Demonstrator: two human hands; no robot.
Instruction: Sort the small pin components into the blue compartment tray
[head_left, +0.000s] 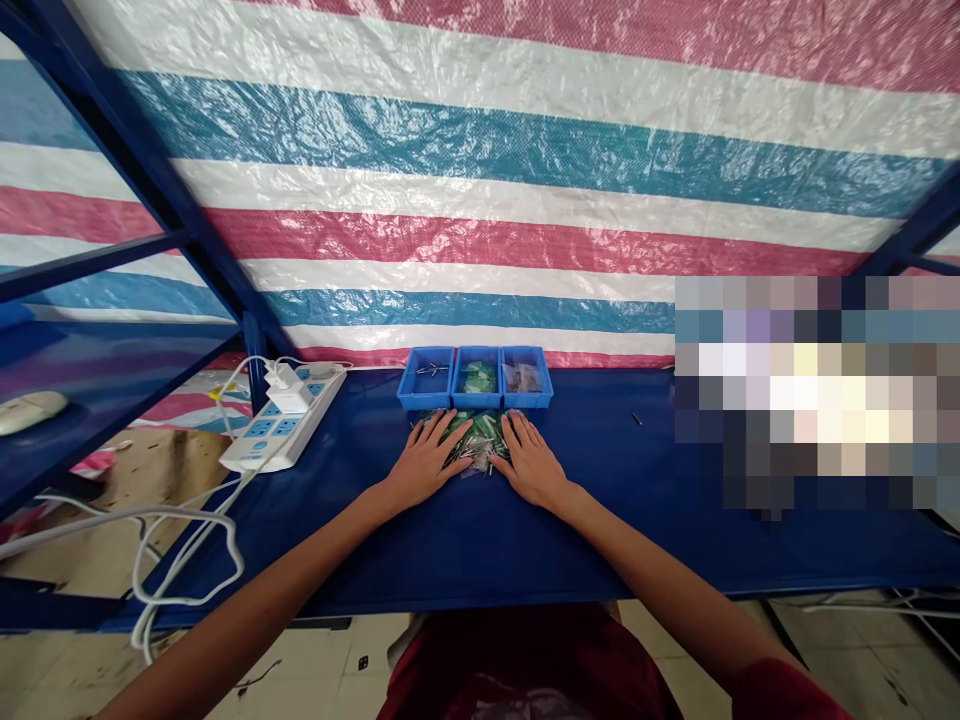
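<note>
A heap of small mixed pieces (480, 452) lies on the blue table, with green bits, thin metallic sticks and clear plastic bits in it. My left hand (429, 455) lies flat against the heap's left side, fingers spread. On the opposite side, my right hand (535, 462) rests with its fingers stretched forward and its thumb at the pile. Just beyond the fingertips stand three blue bins: the left bin (425, 403) holds a few thin metallic pieces, the middle bin (477, 400) green pieces, and the right bin (529, 402) clear-looking packets.
A white power strip (300, 425) with a plugged-in adapter (289, 390) sits at the table's left, its cables (187, 590) looping over the edge. One small dark piece (637, 419) lies right of the bins. Striped sheeting (480, 190) hangs behind. The far right is blurred out.
</note>
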